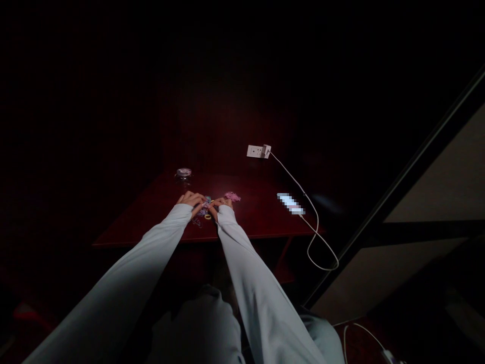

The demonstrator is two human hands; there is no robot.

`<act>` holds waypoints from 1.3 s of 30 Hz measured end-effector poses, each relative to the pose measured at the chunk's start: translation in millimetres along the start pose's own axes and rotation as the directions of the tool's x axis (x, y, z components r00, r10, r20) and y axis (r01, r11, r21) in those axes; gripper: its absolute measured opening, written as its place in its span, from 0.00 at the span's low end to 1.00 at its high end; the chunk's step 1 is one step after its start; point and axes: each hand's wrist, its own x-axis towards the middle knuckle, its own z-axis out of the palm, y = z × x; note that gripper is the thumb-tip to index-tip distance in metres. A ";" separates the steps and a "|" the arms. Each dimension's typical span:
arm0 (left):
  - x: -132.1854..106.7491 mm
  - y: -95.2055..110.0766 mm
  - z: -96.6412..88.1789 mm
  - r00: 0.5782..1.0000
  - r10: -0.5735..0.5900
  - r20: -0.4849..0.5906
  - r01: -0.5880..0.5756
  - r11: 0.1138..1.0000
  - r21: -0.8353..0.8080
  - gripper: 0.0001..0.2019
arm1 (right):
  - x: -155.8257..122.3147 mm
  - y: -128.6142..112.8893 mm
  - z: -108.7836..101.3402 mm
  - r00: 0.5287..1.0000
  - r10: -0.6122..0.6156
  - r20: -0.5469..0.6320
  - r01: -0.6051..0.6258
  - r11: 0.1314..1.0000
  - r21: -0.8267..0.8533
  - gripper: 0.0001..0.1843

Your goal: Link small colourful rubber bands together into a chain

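My left hand (191,198) and my right hand (222,203) meet over the red table, fingertips almost touching. The fingers of both look pinched together on something small and pale pink, too small to name. Around and beneath them lies a little pile of purple and teal bands or strings (202,213), partly hidden by the hands. A yellow ring (207,217) rests at the near side of this pile, between my wrists. Just beyond my right hand sits a pink bundle of thin strands (232,196).
A round, clear-looking container (184,173) stands on the red table (257,222) at the back left. To the right lies a lit phone (291,203), its white cable (317,222) looping past the table edge to a charger (266,151) in the wall socket (254,151). The surroundings are dark.
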 end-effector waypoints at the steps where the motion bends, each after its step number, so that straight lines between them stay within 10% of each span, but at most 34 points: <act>1: 0.6 -0.9 0.0 1.000 -0.004 0.010 0.004 1.000 0.007 0.11 | 0.8 0.6 1.7 1.000 0.008 -0.018 -0.008 1.000 0.001 0.08; 16: -5.0 9.0 -5.7 0.997 0.023 -0.073 -0.022 1.000 0.014 0.13 | 0.8 4.8 4.0 0.994 0.053 -0.093 -0.047 0.997 0.064 0.11; 26: 1.8 -9.0 -3.3 0.950 -0.251 -0.187 0.247 0.968 -0.047 0.15 | -2.5 7.3 -2.5 0.964 0.144 -0.223 -0.115 0.984 0.137 0.14; 39: 0.0 -2.7 -0.8 0.997 -0.060 -0.044 0.060 0.998 0.005 0.10 | 0.8 9.2 1.1 0.997 -0.011 -0.070 0.016 0.997 0.073 0.12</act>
